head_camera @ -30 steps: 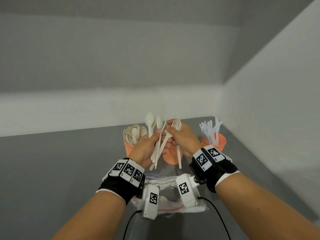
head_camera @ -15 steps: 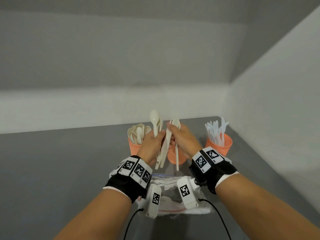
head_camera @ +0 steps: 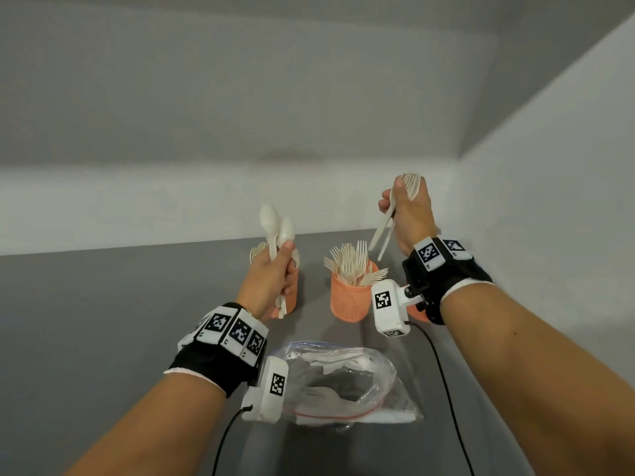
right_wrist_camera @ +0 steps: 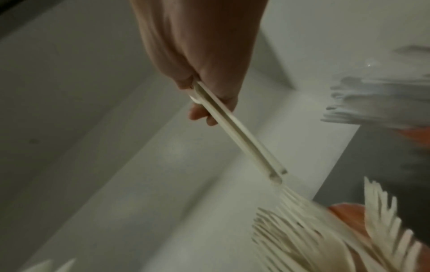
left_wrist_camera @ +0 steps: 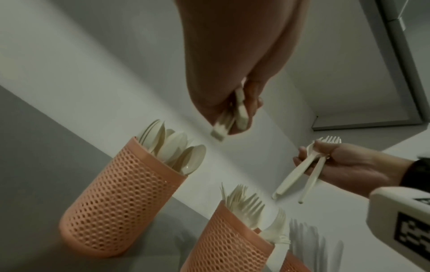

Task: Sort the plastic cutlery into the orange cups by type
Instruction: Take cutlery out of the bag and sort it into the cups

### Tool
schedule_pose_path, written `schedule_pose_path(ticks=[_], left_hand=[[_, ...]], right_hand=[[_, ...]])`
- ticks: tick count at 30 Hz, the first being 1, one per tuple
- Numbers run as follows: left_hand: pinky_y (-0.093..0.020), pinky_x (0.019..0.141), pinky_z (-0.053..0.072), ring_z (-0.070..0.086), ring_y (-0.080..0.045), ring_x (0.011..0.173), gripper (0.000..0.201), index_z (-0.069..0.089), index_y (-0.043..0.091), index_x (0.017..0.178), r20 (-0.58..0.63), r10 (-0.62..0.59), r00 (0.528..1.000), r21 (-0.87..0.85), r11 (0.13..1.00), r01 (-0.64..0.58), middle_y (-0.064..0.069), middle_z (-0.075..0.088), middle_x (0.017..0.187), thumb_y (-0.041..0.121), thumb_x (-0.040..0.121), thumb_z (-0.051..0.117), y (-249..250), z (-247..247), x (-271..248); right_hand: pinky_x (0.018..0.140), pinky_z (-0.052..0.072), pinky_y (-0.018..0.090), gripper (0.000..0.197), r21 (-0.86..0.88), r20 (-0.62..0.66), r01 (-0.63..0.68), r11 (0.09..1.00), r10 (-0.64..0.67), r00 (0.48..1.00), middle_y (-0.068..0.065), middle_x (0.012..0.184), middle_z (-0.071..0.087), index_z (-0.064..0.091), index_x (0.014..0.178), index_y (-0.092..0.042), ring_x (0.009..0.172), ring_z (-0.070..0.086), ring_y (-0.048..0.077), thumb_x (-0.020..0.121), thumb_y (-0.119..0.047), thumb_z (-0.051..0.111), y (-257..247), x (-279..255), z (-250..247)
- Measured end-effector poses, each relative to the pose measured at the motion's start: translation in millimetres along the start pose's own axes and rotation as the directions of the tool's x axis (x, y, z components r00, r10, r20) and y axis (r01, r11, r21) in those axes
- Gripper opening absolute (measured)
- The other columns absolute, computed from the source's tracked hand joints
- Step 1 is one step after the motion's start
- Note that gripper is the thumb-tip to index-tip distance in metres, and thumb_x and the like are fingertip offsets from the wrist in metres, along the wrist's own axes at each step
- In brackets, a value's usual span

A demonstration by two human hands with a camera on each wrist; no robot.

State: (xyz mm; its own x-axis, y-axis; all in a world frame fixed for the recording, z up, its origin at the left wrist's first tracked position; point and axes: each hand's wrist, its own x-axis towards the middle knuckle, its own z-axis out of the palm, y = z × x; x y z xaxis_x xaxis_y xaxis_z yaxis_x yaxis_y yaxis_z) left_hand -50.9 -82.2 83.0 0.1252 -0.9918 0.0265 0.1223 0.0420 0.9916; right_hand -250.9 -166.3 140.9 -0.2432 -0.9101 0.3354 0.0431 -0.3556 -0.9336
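Orange cups [head_camera: 347, 297], square-coded wrist tags [head_camera: 429, 253], no words

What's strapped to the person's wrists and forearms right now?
Bare forearms, no sleeves. Each wrist wears a black wrist band edged in white, carrying square black-and-white marker tags. A white boxy wrist camera, itself tagged, hangs under each wrist, trailing a thin black cable.

3 cups stood in a row on the table [head_camera: 103, 338]: the spoon cup [left_wrist_camera: 121, 198] left, the fork cup [head_camera: 348, 298] middle, the third cup [head_camera: 417, 312] right, mostly hidden. The bag [head_camera: 347, 386] lay before them, between the forearms.
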Motion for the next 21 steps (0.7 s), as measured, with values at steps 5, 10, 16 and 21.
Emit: schedule_pose_path(ticks=[5,10,16,21], left_hand=[[-0.021,0.040,0.024,0.027,-0.007,0.035,0.019,0.048,0.010,0.092,0.123,-0.089,0.988,-0.314,0.941,0.124,0.003,0.043,0.056,0.015,0.094,0.031,5,-8,2],[-0.022,0.059,0.041,0.046,-0.010,0.051,0.025,0.053,0.010,0.086,0.116,-0.036,0.993,-0.145,0.988,0.053,-0.001,0.052,0.066,0.011,0.099,0.032,5,-18,4],[-0.016,0.064,0.053,0.059,-0.005,0.060,0.025,0.057,0.005,0.088,0.128,0.007,0.992,-0.093,0.996,0.005,-0.005,0.058,0.075,0.000,0.097,0.035,3,-31,5],[-0.023,0.077,0.054,0.066,-0.006,0.072,0.024,0.059,0.009,0.090,0.079,0.005,0.997,-0.100,0.995,0.003,0.003,0.069,0.077,-0.001,0.095,0.038,1,-39,7]], right_hand=[[0.058,0.047,0.010,0.008,-0.063,-0.051,0.069,0.996,-0.072,0.996,-0.002,0.073,0.049,0.048,0.092,-0.013,0.062,0.049,0.009,0.098,-0.018,0.043,27,5,6],[0.064,0.048,0.015,0.013,-0.171,0.098,-0.040,0.985,0.057,0.994,0.005,0.074,0.055,0.051,0.093,-0.010,0.066,0.054,0.014,0.095,-0.022,0.051,69,-5,7],[0.062,0.040,0.011,0.016,-0.330,0.066,0.011,0.944,0.012,0.998,0.001,0.073,0.057,0.047,0.089,-0.012,0.068,0.051,0.015,0.097,-0.026,0.044,88,-4,10],[0.070,0.039,0.027,0.033,-0.434,0.178,0.023,0.901,0.060,0.982,0.000,0.077,0.059,0.049,0.087,-0.009,0.071,0.052,0.017,0.100,-0.034,0.032,87,-1,5]])
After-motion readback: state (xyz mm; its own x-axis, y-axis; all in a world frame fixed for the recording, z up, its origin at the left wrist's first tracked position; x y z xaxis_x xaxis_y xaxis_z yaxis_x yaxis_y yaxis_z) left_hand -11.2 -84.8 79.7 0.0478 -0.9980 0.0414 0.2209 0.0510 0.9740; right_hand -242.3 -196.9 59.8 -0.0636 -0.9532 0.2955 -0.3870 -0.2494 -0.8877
